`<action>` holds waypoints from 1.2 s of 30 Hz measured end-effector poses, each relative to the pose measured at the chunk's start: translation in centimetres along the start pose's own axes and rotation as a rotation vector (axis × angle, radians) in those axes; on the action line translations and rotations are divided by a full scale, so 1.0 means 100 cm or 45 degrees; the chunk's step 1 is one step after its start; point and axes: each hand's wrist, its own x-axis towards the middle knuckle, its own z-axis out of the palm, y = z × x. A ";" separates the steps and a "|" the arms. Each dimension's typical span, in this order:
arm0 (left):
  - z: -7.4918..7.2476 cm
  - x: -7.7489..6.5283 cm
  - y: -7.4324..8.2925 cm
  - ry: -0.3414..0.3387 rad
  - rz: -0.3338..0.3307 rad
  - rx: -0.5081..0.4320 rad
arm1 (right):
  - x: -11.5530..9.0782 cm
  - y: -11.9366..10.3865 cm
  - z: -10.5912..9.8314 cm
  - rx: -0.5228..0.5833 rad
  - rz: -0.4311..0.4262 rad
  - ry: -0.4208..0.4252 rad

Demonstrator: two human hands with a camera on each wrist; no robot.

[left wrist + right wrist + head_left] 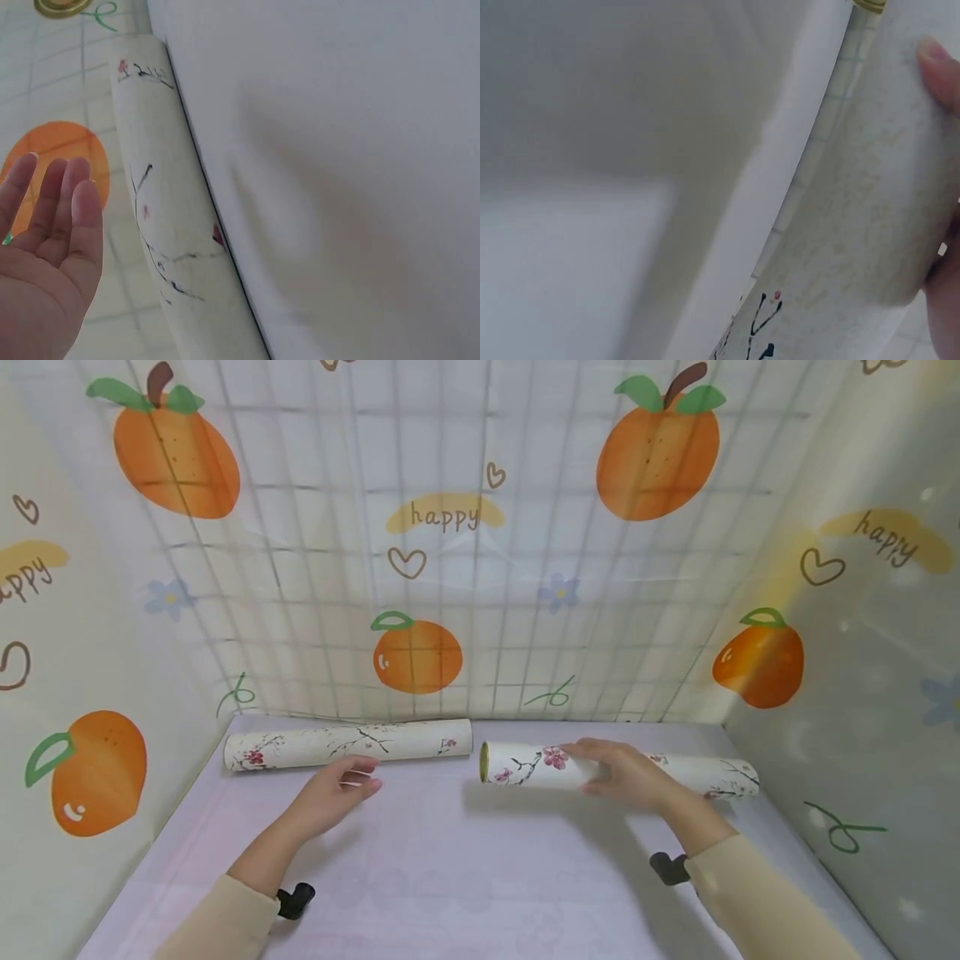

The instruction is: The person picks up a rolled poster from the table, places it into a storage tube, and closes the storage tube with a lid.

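Observation:
Two white wallpaper rolls printed with dark branches and pink blossoms are in the head view. The left roll (300, 748) lies on the table along the back edge. Just in front of it is my left hand (330, 800), fingers relaxed and apart from each other, holding nothing. In the left wrist view the same roll (165, 202) runs past the spread fingers (86, 206). My right hand (626, 775) grips the right roll (528, 767) around its middle, thumb on the near side. That roll's hollow end faces left, and a shadow falls on the table below it.
The table (442, 868) has a pale lilac cover. A curtain (480, 593) with oranges and "happy" lettering hangs behind it over a wire grid, and similar printed sheets stand at both sides. Black cameras (296, 902) sit at the wrists.

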 end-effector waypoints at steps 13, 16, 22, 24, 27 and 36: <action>-0.018 -0.009 -0.023 0.113 0.155 0.264 | 0.017 0.022 0.000 -0.031 0.087 -0.041; -0.022 -0.012 -0.027 0.148 0.178 0.312 | 0.021 0.024 0.000 -0.057 0.113 -0.047; -0.027 -0.015 -0.033 0.188 0.198 0.415 | 0.029 0.029 0.004 -0.120 0.117 -0.032; -0.028 -0.015 -0.035 0.203 0.213 0.448 | 0.033 0.032 0.006 -0.126 0.130 -0.029; -0.030 -0.016 -0.039 0.219 0.234 0.496 | 0.037 0.036 0.009 -0.149 0.136 -0.026; -0.036 -0.023 -0.051 0.224 0.250 0.591 | 0.043 0.044 0.014 -0.204 0.144 -0.010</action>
